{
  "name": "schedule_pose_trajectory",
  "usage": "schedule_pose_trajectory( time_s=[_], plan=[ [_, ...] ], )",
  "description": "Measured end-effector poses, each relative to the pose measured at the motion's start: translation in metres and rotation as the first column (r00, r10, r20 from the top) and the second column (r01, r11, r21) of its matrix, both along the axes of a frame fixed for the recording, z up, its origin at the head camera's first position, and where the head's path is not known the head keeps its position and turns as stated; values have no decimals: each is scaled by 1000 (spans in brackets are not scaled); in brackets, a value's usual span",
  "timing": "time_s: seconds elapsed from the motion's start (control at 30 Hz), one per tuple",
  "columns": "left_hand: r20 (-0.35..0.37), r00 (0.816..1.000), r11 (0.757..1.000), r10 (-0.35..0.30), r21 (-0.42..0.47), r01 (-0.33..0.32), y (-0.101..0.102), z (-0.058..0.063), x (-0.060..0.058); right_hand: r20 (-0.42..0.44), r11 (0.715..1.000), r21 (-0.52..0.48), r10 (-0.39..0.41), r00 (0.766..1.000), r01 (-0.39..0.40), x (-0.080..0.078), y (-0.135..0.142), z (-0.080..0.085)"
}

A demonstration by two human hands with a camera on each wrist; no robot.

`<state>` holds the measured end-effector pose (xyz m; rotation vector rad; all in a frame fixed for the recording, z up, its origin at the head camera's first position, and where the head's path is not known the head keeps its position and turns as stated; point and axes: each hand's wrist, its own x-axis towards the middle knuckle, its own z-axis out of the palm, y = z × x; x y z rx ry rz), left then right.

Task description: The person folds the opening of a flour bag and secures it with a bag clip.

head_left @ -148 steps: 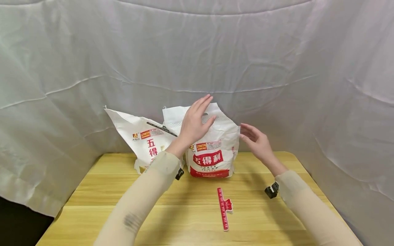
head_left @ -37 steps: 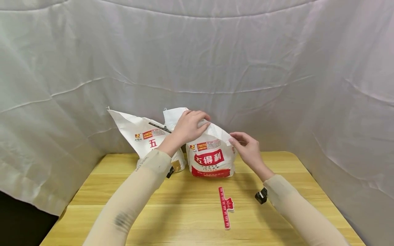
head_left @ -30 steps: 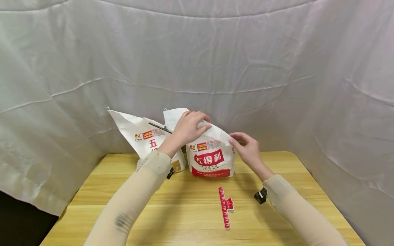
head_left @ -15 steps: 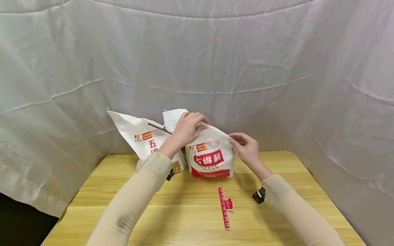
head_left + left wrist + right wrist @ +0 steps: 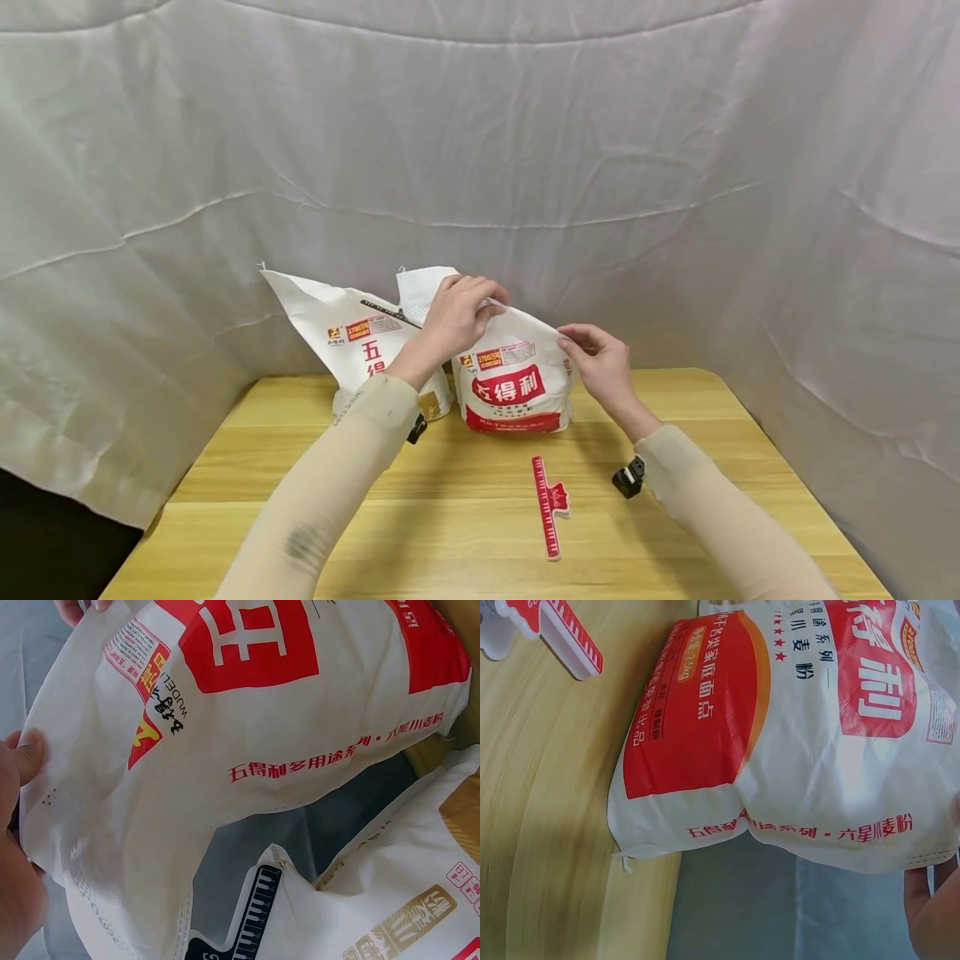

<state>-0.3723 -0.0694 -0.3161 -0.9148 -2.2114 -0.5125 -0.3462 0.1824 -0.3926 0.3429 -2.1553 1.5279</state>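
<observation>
A white flour bag (image 5: 510,387) with a red label stands toward the back of the table, its top folded over. My left hand (image 5: 457,312) holds the fold near its middle, thumb in front; the left wrist view also shows this thumb (image 5: 28,754) against the white top. At the right end of the fold, my right hand (image 5: 603,362) pinches the bag's upper corner. In the right wrist view that hand (image 5: 937,915) is only partly visible, at the lower right. Beyond my left hand, the bag's left top corner (image 5: 422,287) sticks up.
Left of it leans a second flour bag (image 5: 337,325), with a black piano-key clip (image 5: 390,312) across its top. A red piano-key clip (image 5: 547,508) lies on the wooden table (image 5: 480,533) in front. Grey cloth (image 5: 480,125) hangs behind and at the sides.
Earlier the bag's top stood up, my left hand was raised before it and my right was beside it. Now the top is folded down, held by both hands. The last second shows hardly any movement.
</observation>
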Motion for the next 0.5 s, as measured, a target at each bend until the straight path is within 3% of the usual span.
schedule_pose_trajectory(
  time_s=[0.37, 0.5],
  plan=[
    [-12, 1000, 1000, -18, 13, 18, 0, -2, 1, -30, 996, -41, 78, 996, -79, 9, 3, -4],
    [-16, 1000, 1000, -26, 15, 27, -1, -2, 1, -61, 996, -49, 70, 996, -73, 21, 2, -1]
  ],
)
